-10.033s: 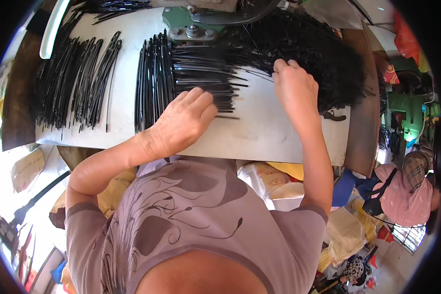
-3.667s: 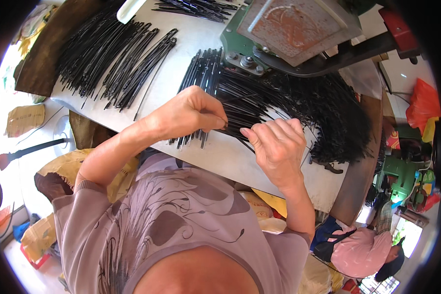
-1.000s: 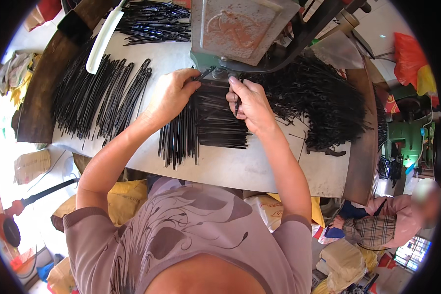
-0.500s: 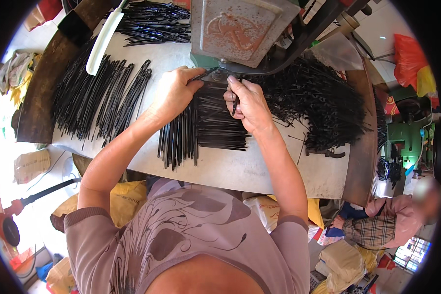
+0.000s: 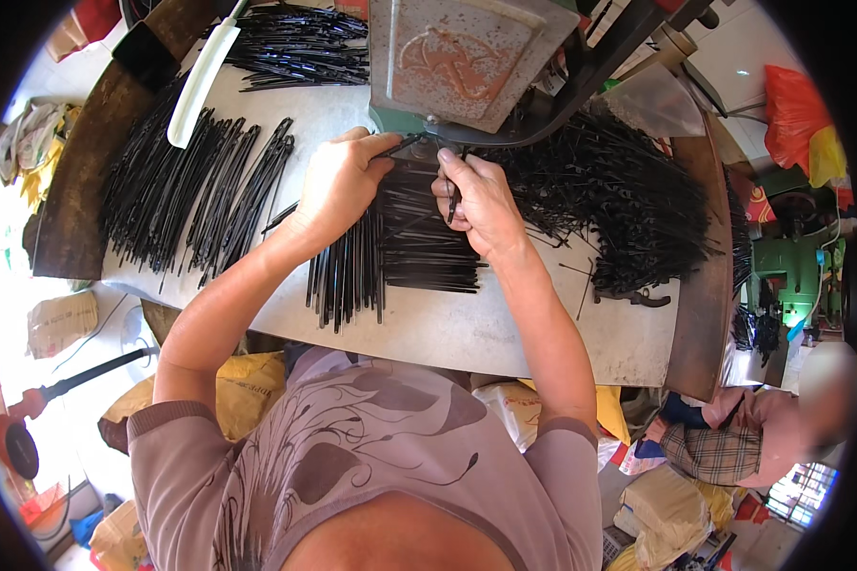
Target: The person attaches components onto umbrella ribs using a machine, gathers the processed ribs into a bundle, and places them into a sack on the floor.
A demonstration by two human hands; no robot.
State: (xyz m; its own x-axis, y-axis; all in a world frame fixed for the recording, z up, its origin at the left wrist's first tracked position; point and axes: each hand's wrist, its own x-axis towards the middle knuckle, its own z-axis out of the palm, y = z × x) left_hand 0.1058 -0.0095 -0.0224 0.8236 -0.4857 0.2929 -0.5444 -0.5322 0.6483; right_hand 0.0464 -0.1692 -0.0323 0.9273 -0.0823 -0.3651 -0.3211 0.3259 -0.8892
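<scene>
At the foot of a grey-and-green press-like machine (image 5: 471,62), both of my hands work close together. My left hand (image 5: 341,190) is closed in a pinch on a thin black umbrella rib (image 5: 281,218); one end points into the machine, and the tail sticks out left past my wrist. Just right of it, my right hand (image 5: 483,202) has its fingers curled round another black rib (image 5: 453,203), its thumb up near the machine's working point. Below and between the hands lie stacked ribs (image 5: 433,247) and an upright row of ribs (image 5: 346,276).
Bundles of ribs (image 5: 162,200) cover the table's left part, with more (image 5: 300,43) at the back. A tangled heap (image 5: 628,209) fills the right. A white curved strip (image 5: 200,86) stands at upper left. Wooden rims (image 5: 700,285) edge the metal tabletop (image 5: 505,333). Another person (image 5: 743,438) sits at right.
A rib's tail now shows to the left of my left wrist. Its front end sits slightly further into the machine. My right hand has shifted a little left. The other person has moved slightly.
</scene>
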